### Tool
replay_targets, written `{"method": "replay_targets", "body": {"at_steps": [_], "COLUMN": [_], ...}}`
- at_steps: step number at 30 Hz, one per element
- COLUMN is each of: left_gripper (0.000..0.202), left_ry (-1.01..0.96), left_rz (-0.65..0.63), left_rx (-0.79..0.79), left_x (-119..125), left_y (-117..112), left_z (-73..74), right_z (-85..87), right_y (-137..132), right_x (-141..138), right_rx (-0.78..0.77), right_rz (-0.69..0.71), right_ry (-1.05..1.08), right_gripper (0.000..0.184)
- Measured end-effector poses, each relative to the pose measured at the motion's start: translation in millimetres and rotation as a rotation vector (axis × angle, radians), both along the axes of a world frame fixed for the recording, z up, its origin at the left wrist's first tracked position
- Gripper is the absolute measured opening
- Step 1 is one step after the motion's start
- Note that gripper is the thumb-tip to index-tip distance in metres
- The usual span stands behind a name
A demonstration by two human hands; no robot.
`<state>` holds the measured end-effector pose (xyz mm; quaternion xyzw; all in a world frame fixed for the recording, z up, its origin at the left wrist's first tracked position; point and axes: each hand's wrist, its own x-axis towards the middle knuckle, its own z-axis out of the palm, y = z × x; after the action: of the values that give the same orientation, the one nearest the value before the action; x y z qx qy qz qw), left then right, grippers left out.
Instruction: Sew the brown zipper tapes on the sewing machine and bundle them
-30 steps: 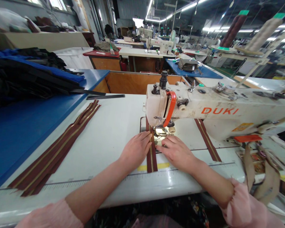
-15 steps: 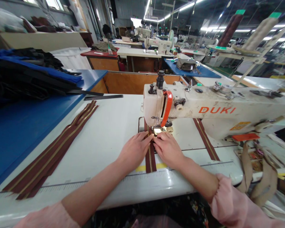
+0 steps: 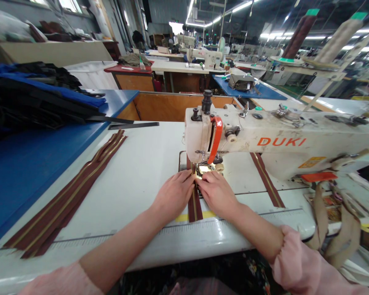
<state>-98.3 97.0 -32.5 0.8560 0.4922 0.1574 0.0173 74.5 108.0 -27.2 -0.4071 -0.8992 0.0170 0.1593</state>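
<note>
A brown zipper strip (image 3: 195, 207) with metal teeth runs lengthwise under the needle area of a white sewing machine (image 3: 242, 135). My left hand (image 3: 175, 192) is closed at the strip's left edge, fingertips just in front of the presser foot. From the other side, my right hand (image 3: 218, 190) pinches the strip's right edge, and its fingertips nearly meet those of the left. The foot and needle are partly hidden behind my fingers. The strip's near end lies flat, reaching over a yellow tape mark (image 3: 181, 217) by the printed ruler.
Several brown zipper strips (image 3: 70, 192) lie on the left of the table, and another strip (image 3: 267, 180) lies under the machine arm. Black and blue fabric (image 3: 39, 94) is piled on a blue table. Beige straps (image 3: 342, 229) hang at the right beside a parts tray (image 3: 332, 205).
The zipper strip has shifted very slightly away from me, toward the machine, and its upper part between my fingers looks a little turned. Both hands stay almost in place.
</note>
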Motion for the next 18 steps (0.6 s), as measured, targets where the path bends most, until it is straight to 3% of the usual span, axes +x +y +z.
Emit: {"method": "replay_targets", "body": {"at_steps": [5,8,14,18], "left_gripper": [0.024,0.025,0.029,0.033], "left_ry": [0.068,0.12,0.157,0.139], "left_rz": [0.017,0.001,-0.049,-0.031], "left_rx": [0.035,0.101,0.131,0.13], "left_x": [1,2,4,4], "left_y": [-1,0,9,10], "left_z": [-0.8,0.5,3.6,1.3], "right_z": [-0.1,-2.3,-2.3,-8.2], "right_y": [0,7,55,86], "right_x": [1,10,28,18], "right_rx": [0.048,0.0,-0.225,-0.373], "right_rz": [0.04,0.079,-0.136,-0.08], "right_ry": [-0.092,0.011,0.456,0.476], "right_gripper": [0.019,0.022,0.021,0.018]}}
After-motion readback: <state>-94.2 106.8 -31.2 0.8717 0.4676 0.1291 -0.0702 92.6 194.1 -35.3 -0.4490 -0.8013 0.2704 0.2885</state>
